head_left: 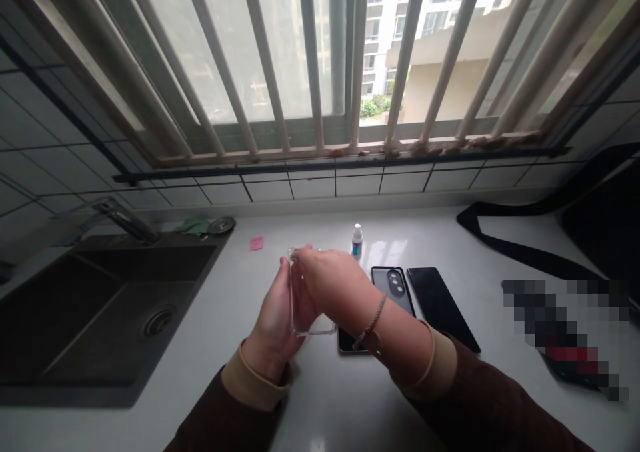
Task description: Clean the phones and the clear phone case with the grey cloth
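Observation:
Both hands hold a transparent plastic phone case (314, 329) upright above the white countertop (310, 399). My left hand (273, 322) grips it from below and behind, while my right hand (327, 282) pinches its top edge. Beyond my right wrist lies a dark phone in a black case (393, 289), its back and camera module facing up. Next to it is a black phone (443, 309) with its screen up. A third phone (347, 342) is partly hidden under my right wrist. A small white dropper bottle (357, 241) stands behind my hands.
To the left is a dark sink (115, 312) with a metal faucet (127, 222), a green cloth (195, 226) and a pink sticky note (257, 243) nearby. A black bag strap (525, 245) and a pixelated object (565, 335) are on the right. Barred windows stand behind the tiled backsplash.

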Demonstrator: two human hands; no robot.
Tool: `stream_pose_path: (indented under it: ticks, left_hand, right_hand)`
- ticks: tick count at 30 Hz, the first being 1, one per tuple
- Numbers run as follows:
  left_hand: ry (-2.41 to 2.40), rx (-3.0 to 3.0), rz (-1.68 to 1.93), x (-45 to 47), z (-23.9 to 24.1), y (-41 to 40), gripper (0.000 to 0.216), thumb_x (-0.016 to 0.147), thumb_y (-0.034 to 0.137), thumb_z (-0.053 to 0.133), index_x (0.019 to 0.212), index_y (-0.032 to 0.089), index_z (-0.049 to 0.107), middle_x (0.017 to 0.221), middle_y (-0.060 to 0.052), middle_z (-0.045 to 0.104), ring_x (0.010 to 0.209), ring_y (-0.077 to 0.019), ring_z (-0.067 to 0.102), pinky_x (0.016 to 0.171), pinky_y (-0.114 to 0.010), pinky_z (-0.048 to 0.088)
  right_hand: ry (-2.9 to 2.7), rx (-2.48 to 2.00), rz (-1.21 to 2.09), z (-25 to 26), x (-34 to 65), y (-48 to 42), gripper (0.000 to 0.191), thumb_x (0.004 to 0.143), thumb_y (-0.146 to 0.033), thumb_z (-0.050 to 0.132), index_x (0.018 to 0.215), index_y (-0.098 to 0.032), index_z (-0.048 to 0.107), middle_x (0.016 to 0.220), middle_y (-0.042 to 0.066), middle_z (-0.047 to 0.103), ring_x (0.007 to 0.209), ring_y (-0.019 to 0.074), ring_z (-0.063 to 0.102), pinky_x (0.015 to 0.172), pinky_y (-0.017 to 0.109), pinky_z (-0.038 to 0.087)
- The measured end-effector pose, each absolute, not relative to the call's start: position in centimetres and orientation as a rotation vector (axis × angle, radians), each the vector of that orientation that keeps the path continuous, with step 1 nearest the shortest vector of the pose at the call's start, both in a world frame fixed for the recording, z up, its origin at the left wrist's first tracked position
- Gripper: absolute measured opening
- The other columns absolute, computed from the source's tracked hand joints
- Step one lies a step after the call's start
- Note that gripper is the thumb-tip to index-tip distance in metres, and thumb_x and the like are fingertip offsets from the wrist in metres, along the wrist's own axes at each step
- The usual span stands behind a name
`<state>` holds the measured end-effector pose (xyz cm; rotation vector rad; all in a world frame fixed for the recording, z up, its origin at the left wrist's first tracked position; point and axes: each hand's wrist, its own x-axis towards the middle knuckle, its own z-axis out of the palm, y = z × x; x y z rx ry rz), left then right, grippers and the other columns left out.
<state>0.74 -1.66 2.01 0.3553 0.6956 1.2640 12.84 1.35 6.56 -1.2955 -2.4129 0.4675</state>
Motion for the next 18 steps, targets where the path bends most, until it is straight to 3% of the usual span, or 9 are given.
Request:
stream_pose_path:
  ticks: [9, 18]
  left_hand:
    - [0.673, 0.320, 1.290, 1.2, 2.5, -1.6, 0.045, 0.114, 0.042, 0.039, 0.143, 0.018, 0.064, 0.127, -0.012, 0.077, 0.125, -0.0274, 0.071, 0.111, -0.043, 0.054]
    - [0.736, 0.306, 1.379, 1.0, 2.3, -1.7, 0.053, 0.113, 0.046, 0.036, 0.153, 0.018, 0.056, 0.124, -0.015, 0.076, 0.114, -0.0280, 0.075, 0.104, -0.046, 0.059]
  right_hand:
    - [-2.401, -1.235, 0.359, 5.8, 12.7, 1.5, 0.007, 0.101, -0.021, 0.059, 0.105, -0.019, 0.065, 0.084, 0.003, 0.067, 0.067, 0.0158, 0.057, 0.060, 0.032, 0.027]
    - [-2.608, -1.070, 0.449, 7.6, 13.9, 1.3, 0.020, 0.104, -0.025, 0.053, 0.112, -0.019, 0.070, 0.072, 0.002, 0.059, 0.064, 0.0177, 0.049, 0.062, 0.032, 0.032]
